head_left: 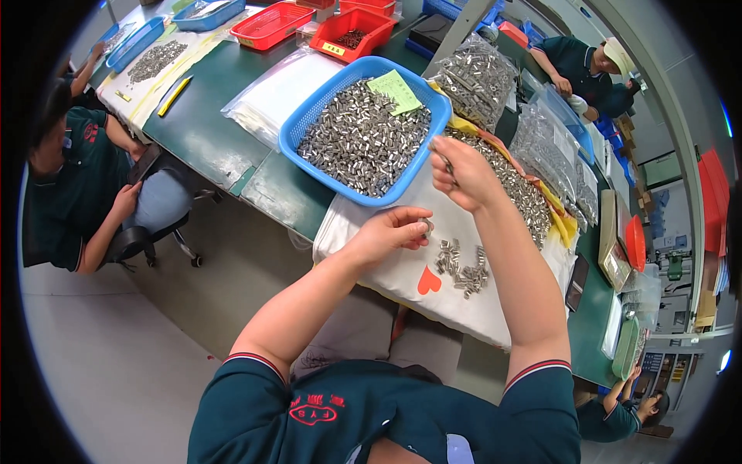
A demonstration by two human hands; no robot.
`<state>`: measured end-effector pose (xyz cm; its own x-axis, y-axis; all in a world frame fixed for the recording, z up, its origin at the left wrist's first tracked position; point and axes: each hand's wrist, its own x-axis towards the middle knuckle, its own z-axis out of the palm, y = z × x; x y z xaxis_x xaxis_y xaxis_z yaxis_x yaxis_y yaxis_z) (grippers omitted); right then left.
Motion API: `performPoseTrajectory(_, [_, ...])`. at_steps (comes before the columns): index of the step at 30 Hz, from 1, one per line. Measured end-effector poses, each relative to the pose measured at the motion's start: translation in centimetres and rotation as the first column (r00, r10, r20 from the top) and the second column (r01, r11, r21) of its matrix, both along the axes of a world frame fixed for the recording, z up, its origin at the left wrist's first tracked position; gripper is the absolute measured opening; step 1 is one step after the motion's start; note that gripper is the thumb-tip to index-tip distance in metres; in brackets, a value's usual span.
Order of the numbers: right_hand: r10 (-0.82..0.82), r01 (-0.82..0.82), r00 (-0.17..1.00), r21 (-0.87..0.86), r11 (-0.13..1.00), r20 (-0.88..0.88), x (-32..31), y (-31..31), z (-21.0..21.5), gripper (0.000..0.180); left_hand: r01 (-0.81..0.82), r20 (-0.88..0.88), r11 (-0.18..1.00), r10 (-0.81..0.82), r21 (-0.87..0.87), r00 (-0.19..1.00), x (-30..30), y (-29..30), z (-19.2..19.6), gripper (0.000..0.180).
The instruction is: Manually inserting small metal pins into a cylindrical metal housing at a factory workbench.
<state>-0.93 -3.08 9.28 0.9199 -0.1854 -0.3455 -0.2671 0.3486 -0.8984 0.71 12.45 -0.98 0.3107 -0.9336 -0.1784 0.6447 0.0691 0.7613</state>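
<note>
My left hand (393,234) pinches a small metal piece (426,226) between thumb and fingertips, over the white cloth (352,232). My right hand (464,174) is closed beside the right edge of a blue plastic basket (289,131). Something thin and dark shows between its fingers, too small to name. Many short shiny metal pieces (359,147) fill the basket, with a green paper slip (395,92) on top. Below my hands, a loose cluster of similar metal pieces (462,269) lies on the cloth next to a red heart-shaped piece (429,281).
A heap of metal parts (514,185) lies right of my right hand, near clear bags of parts (475,81). Red bins (352,35) and plastic sheets (267,97) are beyond the basket. A dark phone-like object (576,282) lies at the right. A seated person (85,185) is at the left.
</note>
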Motion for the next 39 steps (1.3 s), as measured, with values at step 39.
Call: performPoseTrajectory(39, [-0.225,0.235,0.971,-0.171,0.957,0.074,-17.7,-1.1,-6.4,0.025,0.079,0.28,0.986,-0.118,0.147,0.953,-4.0,-4.2,5.4,0.025])
